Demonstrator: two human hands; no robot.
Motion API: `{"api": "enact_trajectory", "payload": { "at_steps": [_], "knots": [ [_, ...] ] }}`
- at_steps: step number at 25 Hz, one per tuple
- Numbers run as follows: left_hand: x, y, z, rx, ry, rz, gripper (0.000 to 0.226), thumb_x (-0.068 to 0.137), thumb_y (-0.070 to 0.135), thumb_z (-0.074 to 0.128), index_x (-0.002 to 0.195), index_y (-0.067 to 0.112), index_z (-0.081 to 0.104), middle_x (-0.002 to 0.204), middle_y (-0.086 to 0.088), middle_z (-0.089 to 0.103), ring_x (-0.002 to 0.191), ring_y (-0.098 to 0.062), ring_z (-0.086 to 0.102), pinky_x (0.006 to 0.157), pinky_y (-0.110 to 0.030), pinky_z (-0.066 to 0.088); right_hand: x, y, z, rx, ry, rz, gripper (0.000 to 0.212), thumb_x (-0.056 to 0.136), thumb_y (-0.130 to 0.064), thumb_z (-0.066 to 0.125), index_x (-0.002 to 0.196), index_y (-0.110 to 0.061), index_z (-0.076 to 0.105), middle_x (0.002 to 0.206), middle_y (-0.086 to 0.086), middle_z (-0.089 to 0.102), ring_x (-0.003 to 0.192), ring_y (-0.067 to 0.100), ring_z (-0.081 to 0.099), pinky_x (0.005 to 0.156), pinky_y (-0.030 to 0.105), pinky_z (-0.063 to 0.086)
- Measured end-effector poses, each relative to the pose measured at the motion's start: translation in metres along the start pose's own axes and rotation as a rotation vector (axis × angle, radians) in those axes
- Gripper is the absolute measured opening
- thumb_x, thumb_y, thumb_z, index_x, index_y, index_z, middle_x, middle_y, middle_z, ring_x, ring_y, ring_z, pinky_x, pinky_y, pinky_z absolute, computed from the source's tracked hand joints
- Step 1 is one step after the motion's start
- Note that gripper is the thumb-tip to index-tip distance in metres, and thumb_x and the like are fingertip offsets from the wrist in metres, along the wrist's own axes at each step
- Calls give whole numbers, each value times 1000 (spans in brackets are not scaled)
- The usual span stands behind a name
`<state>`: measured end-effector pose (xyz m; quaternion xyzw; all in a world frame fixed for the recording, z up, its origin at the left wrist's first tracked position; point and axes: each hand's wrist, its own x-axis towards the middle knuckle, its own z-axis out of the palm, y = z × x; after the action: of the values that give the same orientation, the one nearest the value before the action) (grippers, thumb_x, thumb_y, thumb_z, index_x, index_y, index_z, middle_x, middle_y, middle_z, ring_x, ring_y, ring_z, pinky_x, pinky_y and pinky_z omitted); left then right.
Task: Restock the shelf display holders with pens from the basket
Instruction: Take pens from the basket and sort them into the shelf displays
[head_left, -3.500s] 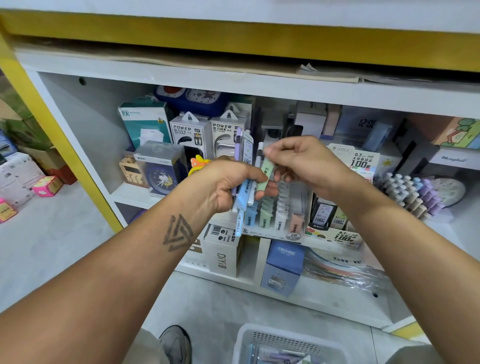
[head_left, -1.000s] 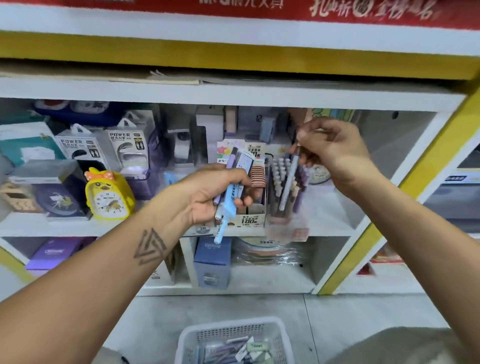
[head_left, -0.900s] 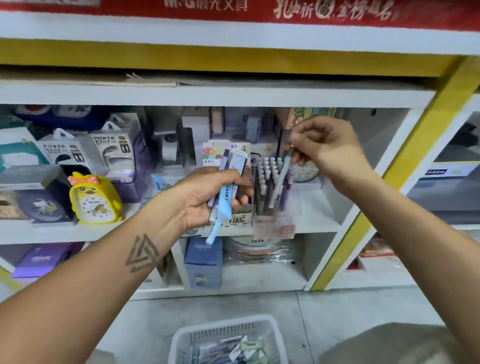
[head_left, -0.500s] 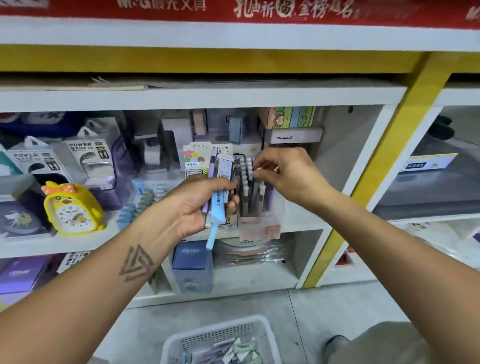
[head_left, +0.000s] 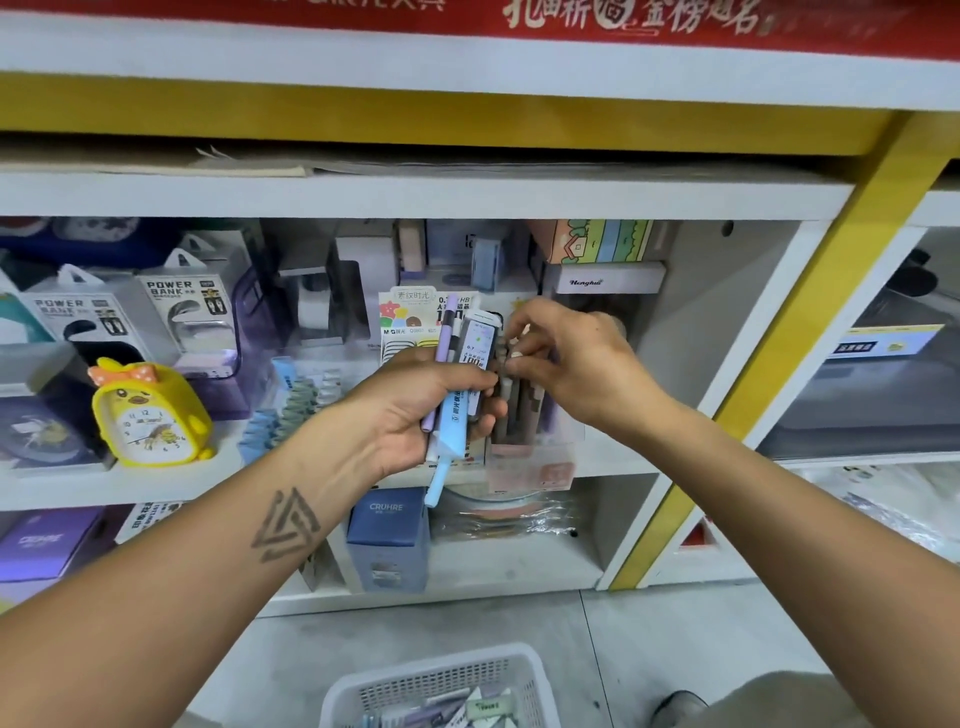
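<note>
My left hand (head_left: 431, 410) grips a small bundle of pens (head_left: 451, 415): a light blue one pointing down, a lilac one and a boxed lead pack standing up. Just to its right, my right hand (head_left: 566, 358) pinches the white top of a pen standing in the clear display holder (head_left: 540, 447) on the middle shelf. Several brown and lilac pens fill that holder. A white mesh basket (head_left: 441, 686) with more pens and erasers sits on the floor at the bottom of the view.
A second holder of blue and green pens (head_left: 291, 410) stands left of my left hand. A yellow duck clock (head_left: 148, 415), power bank boxes (head_left: 187, 306) and a blue box (head_left: 387, 540) crowd the shelves. A yellow post (head_left: 779, 353) bounds the unit on the right.
My right hand carried a pen from above down into the clear holder and now stays at its top. The view shifted right along the shelf. My left hand keeps its bundle.
</note>
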<state>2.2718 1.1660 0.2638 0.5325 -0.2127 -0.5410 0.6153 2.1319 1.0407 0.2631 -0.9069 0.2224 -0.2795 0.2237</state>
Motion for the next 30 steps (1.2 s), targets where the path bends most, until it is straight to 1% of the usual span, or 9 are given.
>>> {"api": "enact_trajectory", "payload": {
  "at_steps": [5, 7, 9, 12, 14, 17, 22, 25, 30],
  "knots": [
    [-4, -1, -1, -2, -96, 11, 14, 84, -7, 66, 96, -3, 71, 73, -16, 64, 58, -25, 62, 44, -24, 48, 6, 2, -3, -351, -106, 15, 16, 92, -33, 69, 91, -19, 78, 96, -6, 68, 89, 13, 50, 77, 30, 40],
    [-6, -1, -2, 8, -163, -5, 25, 85, -5, 63, 110, -9, 67, 74, -15, 62, 57, -24, 59, 42, -22, 44, 6, -3, -7, -25, -46, 144, 13, 94, -22, 68, 91, -16, 78, 89, -7, 71, 81, 6, 57, 72, 25, 43],
    [-7, -3, -2, -7, -255, -59, 34, 87, -3, 59, 119, -13, 60, 74, -14, 59, 55, -21, 55, 39, -21, 41, 7, -9, -14, 511, 73, 364, 11, 97, -14, 65, 98, -16, 75, 83, -6, 73, 69, 2, 62, 65, 20, 45],
    [-11, -7, 1, -27, -412, -146, 37, 86, 3, 58, 120, -8, 60, 77, -13, 57, 52, -16, 52, 38, -18, 39, 5, -13, -21, 909, 58, 518, 15, 97, -11, 62, 105, -8, 75, 89, 7, 75, 74, 18, 63, 64, 27, 44],
    [-11, -8, 3, -37, -460, -167, 36, 83, 5, 60, 118, -4, 63, 79, -14, 57, 53, -16, 52, 38, -18, 39, 1, -14, -24, 905, 67, 523, 12, 96, -8, 64, 100, -3, 74, 86, 10, 75, 69, 18, 63, 63, 28, 43],
    [-10, -7, -1, -51, -467, -187, 33, 82, 6, 60, 114, 0, 66, 85, -18, 60, 53, -16, 52, 38, -18, 41, 2, -4, -33, 924, 266, 537, 9, 95, -3, 63, 100, 3, 68, 75, 9, 73, 53, 13, 56, 48, 22, 42],
    [-8, -6, -18, 9, -360, -169, 31, 85, 3, 58, 115, -4, 63, 78, -20, 60, 45, -14, 48, 35, -18, 38, 5, 8, -42, 919, 453, 479, 17, 95, -4, 65, 108, 7, 62, 79, 16, 71, 56, 15, 59, 50, 22, 48],
    [-5, -3, -22, 11, -242, -145, 28, 80, 3, 65, 107, -5, 64, 71, -16, 57, 43, -13, 46, 33, -17, 36, 4, 8, -43, 879, 412, 431, 18, 95, -4, 65, 106, 10, 63, 80, 18, 70, 58, 17, 59, 54, 23, 51],
    [-1, 4, -26, -125, -134, -141, 14, 80, 4, 60, 91, -3, 66, 72, -14, 59, 49, -13, 47, 35, -17, 37, 6, -1, -37, 528, 221, 249, 1, 94, -1, 66, 95, 0, 66, 73, 12, 72, 57, 18, 63, 61, 32, 56]
  ]
}}
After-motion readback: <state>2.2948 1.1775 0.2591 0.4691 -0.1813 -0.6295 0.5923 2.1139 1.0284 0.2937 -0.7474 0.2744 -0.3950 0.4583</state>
